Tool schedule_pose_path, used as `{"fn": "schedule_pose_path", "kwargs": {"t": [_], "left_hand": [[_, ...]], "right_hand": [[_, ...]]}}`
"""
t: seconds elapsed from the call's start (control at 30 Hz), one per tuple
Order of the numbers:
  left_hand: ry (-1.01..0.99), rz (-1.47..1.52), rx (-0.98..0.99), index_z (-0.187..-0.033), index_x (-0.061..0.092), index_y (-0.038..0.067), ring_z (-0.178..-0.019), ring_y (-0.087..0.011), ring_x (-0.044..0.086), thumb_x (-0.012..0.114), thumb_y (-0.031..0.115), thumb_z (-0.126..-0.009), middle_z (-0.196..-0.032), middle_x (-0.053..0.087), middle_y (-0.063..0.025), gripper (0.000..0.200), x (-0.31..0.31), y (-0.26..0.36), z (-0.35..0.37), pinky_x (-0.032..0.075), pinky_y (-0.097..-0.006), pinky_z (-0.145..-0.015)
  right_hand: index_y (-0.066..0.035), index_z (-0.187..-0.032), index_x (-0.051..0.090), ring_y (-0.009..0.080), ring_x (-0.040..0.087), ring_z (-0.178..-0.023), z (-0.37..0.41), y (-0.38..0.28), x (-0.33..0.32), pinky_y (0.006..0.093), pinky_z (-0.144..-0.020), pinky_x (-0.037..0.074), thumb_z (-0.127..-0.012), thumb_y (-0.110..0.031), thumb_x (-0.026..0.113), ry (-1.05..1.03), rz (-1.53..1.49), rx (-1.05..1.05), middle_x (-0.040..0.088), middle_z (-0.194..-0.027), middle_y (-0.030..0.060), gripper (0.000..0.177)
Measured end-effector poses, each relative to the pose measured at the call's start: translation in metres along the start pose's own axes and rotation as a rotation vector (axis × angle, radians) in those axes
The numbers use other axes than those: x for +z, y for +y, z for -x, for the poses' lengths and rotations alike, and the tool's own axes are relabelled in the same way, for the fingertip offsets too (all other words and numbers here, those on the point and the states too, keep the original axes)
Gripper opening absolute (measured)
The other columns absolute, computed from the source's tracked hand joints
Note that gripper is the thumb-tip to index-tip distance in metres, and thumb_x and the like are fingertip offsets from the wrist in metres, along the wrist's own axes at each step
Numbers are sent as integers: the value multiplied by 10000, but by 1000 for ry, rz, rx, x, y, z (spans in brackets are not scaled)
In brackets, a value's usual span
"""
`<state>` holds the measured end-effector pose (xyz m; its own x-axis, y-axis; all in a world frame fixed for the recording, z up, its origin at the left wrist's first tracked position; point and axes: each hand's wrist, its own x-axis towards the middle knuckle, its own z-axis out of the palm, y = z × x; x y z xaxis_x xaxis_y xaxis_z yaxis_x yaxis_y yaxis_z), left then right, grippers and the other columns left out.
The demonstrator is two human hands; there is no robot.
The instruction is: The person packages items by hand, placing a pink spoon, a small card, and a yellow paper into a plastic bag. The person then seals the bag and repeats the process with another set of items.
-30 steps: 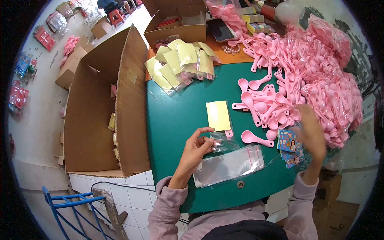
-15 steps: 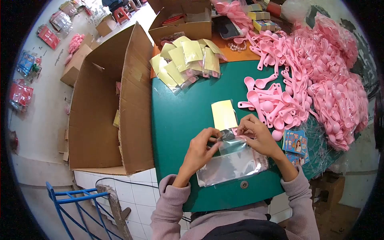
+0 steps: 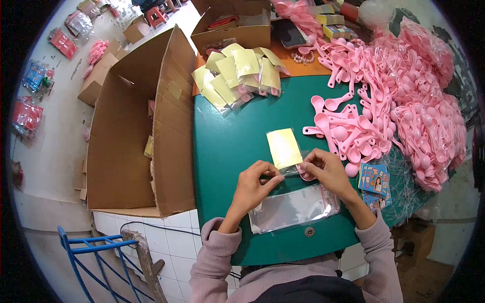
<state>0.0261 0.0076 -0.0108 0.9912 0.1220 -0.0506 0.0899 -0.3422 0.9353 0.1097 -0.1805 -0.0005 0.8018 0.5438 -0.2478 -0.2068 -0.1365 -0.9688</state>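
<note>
A clear plastic bag with a pale yellow card [image 3: 284, 148] in it lies on the green table in front of me. Part of a pink spoon [image 3: 305, 173] shows at the bag's lower right, partly covered by my fingers. My left hand [image 3: 254, 186] pinches the lower left edge of the bag between thumb and forefinger. At the other corner, my right hand [image 3: 327, 172] is closed on the bag beside the spoon. Just below both hands rests a stack of flat clear bags [image 3: 290, 209].
Loose pink spoons [image 3: 348, 131] lie to the right, beside larger bagged heaps [image 3: 427, 121]. Printed cards [image 3: 374, 182] sit near my right wrist. Filled packets with yellow cards [image 3: 237, 73] are piled at the back left. A tall open carton [image 3: 174, 126] stands along the left edge.
The bag's clear lower end, which was stretched down over the stack, is now drawn up under the card. My hands have moved slightly apart, and more of the spoon shows.
</note>
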Motion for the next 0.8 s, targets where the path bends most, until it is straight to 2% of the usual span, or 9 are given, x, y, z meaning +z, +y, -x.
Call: {"fn": "schedule_pose_path", "kwargs": {"t": [0.13,0.2,0.3,0.4,0.53,0.63,0.7,0.73,0.8], "left_hand": [[-66,-43,28,-811,594,-7,-699,-103,596,686,114,-752,-778,590,-52,163,-5,0,-1,497,-233,-604],[-125,109,-162,-870,585,-2,-765,-90,575,672,97,-773,-860,595,-40,163,-3,1,-1,486,-230,-670],[-13,268,-200,-924,543,2,-773,-93,570,644,75,-797,-868,581,-47,179,4,4,-1,482,-232,-675],[73,330,-145,-960,506,21,-773,-90,560,615,66,-817,-862,570,-46,186,11,-4,0,467,-221,-646],[105,340,-152,-930,500,28,-760,-79,551,598,70,-828,-857,564,-28,148,11,-3,0,448,-211,-605],[90,337,-138,-968,532,11,-748,-73,568,604,85,-820,-881,571,-37,180,11,-2,0,479,-217,-568],[30,216,-132,-1082,538,35,-753,-72,573,599,86,-818,-914,584,-45,276,7,3,0,477,-217,-575],[36,217,-129,-1082,538,35,-753,-72,573,599,86,-818,-914,584,-45,276,4,2,-3,477,-217,-575],[42,239,-163,-1218,491,69,-836,-92,549,589,78,-824,-1080,578,-74,406,-2,-6,-11,452,-205,-628]], "right_hand": [[4,-811,502,66,577,-634,0,3,-1,188,-548,484,-795,-65,636,12,57,5,587,-717,49,152],[0,-826,463,65,577,-640,0,2,1,185,-543,478,-779,-46,650,43,12,-37,576,-731,50,198],[-2,-836,445,63,574,-636,1,2,3,183,-540,472,-774,-38,653,68,77,-112,565,-737,48,219],[-5,-839,445,62,573,-634,-1,6,1,187,-538,470,-781,-41,645,21,50,-119,570,-736,52,211],[-4,-897,482,64,574,-632,-1,4,3,192,-543,473,-790,-48,632,16,94,-109,584,-749,59,190],[-10,-969,521,63,575,-623,3,1,6,196,-544,473,-801,-55,620,59,95,-95,596,-750,59,200],[-4,-1012,536,101,595,-667,5,-4,5,219,-575,482,-785,-76,632,34,140,-90,594,-795,81,257],[-4,-1012,536,101,595,-667,5,-7,3,219,-575,482,-785,-76,632,30,143,-94,594,-795,81,257],[8,-1009,532,157,599,-715,8,-12,-7,253,-594,486,-757,-87,640,84,569,-430,576,-860,112,290]]}}
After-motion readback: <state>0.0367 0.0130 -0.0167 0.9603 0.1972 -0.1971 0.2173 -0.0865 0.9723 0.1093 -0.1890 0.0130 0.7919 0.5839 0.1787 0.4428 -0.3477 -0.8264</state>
